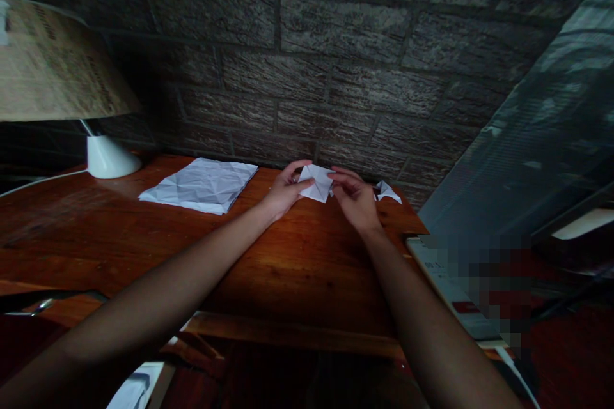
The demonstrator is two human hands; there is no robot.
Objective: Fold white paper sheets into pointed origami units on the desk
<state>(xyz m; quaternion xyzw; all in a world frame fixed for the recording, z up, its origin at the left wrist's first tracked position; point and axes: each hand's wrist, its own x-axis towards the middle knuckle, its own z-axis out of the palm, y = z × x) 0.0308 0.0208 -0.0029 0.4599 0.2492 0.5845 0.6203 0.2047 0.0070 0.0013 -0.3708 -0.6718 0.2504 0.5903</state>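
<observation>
Between my two hands is a small folded square of white paper [316, 183], held up over the far side of the wooden table, with crease lines on its face. My left hand [286, 190] grips its left edge, thumb on the front and fingers behind. On the right edge, the fingers of my right hand [354, 195] are pinched on the same paper. Just beyond my right hand lies another folded white paper piece [387, 192], partly hidden. A stack of creased white paper sheets [201, 184] rests on the table to the left.
A lamp with a printed shade [57, 64] and white base [111, 158] stands at the left of the wooden table [288, 281]. Behind it rises a dark brick wall [268, 77]. A flat panel-like object [451, 287] is beside the table's right edge. Papers [137, 386] lie below the front edge.
</observation>
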